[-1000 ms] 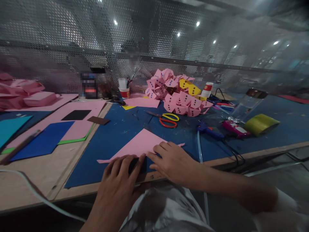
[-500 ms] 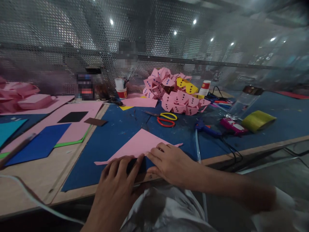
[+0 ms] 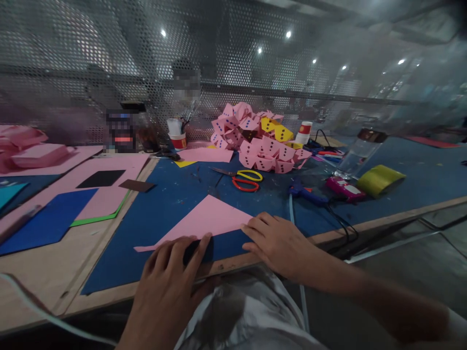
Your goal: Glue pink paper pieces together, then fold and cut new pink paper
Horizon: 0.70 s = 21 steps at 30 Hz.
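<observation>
A pink sheet of paper (image 3: 207, 218), folded to a triangle, lies on the blue mat with its peak pointing away from me. My left hand (image 3: 171, 262) rests on the near left part of its folded edge, fingers stretched out. At the right end of that edge, the fingertips of my right hand (image 3: 272, 240) press down, fingers extended and flat. A thin pink strip sticks out at the paper's left corner. Just beyond the paper are scissors (image 3: 246, 180) with one yellow and one red handle.
A pile of folded pink and yellow paper pieces (image 3: 259, 136) stands at the back. To the right lie a blue glue gun (image 3: 308, 193), a magenta device (image 3: 345, 188), a yellow roll (image 3: 381, 181) and a clear bottle (image 3: 359, 153). Coloured sheets (image 3: 51, 218) cover the left side.
My right hand has slid right along the folded edge to the paper's right corner, away from my left hand. My left hand stays at the near left edge. The view has shifted slightly.
</observation>
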### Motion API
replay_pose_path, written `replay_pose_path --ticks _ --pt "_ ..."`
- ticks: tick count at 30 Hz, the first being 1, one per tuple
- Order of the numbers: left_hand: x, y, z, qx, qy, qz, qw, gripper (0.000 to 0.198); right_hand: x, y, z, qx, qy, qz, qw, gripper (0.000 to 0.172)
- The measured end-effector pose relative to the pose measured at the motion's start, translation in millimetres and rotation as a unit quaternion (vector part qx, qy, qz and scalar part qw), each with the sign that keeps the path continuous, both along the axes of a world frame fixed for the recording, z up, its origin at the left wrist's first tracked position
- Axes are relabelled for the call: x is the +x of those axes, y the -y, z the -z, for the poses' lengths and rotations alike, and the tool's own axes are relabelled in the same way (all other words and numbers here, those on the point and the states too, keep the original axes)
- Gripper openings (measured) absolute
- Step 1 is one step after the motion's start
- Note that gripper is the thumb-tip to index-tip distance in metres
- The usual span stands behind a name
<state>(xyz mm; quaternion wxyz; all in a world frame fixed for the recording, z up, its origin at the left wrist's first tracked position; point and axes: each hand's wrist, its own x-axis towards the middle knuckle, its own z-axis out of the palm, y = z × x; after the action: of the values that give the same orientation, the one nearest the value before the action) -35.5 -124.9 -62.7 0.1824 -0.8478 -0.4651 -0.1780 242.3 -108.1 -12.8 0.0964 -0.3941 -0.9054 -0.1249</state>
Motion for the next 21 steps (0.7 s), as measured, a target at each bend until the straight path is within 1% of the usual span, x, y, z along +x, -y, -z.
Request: replay_pose_path --ticks 3,6,10,11,14,18,21 --pt "-3 -3 4.8 0.013 0.004 0.011 1.0 0.076 2 0 2.3 0.006 -0.013 -0.001 1.0 0.036" --pt "-4 -4 6.2 0.015 0.004 0.013 1.0 0.075 6 0 2.8 0.009 -0.018 0.004 1.0 0.035" --pt "-2 -3 4.5 0.01 0.007 0.007 1.0 0.071 17 1 2.2 0.027 -0.002 0.061 0.998 0.026" --pt "-2 -3 4.3 0.01 0.008 0.009 1.0 0.071 20 1 2.4 0.03 0.0 0.066 0.997 0.026" --pt "-3 -3 5.1 0.009 0.007 0.01 1.0 0.068 27 0 3.8 0.038 0.0 0.059 0.998 0.028" --pt "-3 -4 5.9 0.015 0.011 0.01 1.0 0.068 34 -3 5.1 0.041 -0.015 0.061 0.997 0.024" --pt "-2 -2 4.1 0.006 0.014 0.007 1.0 0.07 39 -5 -0.6 0.033 -0.031 0.064 0.997 0.024"
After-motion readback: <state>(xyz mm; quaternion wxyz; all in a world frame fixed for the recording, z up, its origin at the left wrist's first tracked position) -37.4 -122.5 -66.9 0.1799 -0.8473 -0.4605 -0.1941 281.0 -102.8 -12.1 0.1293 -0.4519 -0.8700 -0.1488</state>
